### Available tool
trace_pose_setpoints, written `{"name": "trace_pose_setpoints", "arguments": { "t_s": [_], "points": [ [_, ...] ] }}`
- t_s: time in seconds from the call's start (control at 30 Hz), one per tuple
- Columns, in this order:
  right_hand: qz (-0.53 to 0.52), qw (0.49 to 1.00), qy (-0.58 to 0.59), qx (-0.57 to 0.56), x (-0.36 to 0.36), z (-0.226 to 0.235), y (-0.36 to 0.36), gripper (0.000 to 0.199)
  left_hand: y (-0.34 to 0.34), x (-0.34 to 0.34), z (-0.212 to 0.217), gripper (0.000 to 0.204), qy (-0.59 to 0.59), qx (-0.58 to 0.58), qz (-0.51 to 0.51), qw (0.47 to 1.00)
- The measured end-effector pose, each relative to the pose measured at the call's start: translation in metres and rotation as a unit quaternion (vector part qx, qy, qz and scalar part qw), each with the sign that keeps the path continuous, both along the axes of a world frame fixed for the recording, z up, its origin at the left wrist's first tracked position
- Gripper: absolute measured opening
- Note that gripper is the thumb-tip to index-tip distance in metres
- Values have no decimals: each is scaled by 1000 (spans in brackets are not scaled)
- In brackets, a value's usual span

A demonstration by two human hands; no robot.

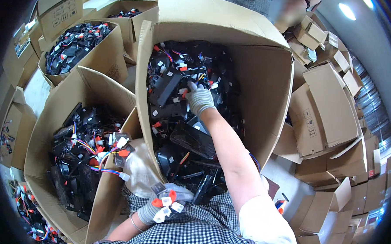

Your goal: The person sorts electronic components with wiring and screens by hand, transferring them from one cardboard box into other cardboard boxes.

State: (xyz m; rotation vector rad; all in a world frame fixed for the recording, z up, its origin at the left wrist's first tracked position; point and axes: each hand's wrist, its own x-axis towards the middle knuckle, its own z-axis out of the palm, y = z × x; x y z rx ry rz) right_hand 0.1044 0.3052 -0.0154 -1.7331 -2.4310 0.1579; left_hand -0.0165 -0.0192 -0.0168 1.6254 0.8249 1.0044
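My right hand (200,100), in a striped pale glove, reaches into a large cardboard box (266,94) full of black plastic-cased units with wires. Its fingers are bent in among red and white plug connectors; what they grip is hidden. A black rectangular unit (167,86) lies just left of them. Close to my body, my gloved left hand (148,212) is closed round a bunch of white and red connectors (166,203). Clear plastic wrap (181,193) shows beside this bunch. A larger dark wrapped unit (193,140) rests in the box below my right hand.
To the left, another open box (41,159) holds black units and coloured wires (100,157). Farther back stands a third filled box (107,52). Cardboard boxes (322,114) pile up on the right. A person's arm (292,10) shows at the top, beyond the large box.
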Motion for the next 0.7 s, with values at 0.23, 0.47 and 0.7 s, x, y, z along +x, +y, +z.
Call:
{"name": "trace_pose_setpoints", "arguments": {
  "t_s": [0.23,0.47,0.7],
  "points": [
    [182,941,261,113,35,31,-73,21,-5,1,-3,39,52,102,44,992],
    [302,862,397,-88,80,76,-237,20,10,28,11,41,-415,-168,190,874],
    [81,666,686,-283,108,63,-309,32,19,42,42,45,-375,-231,-103,892]
  ]
}}
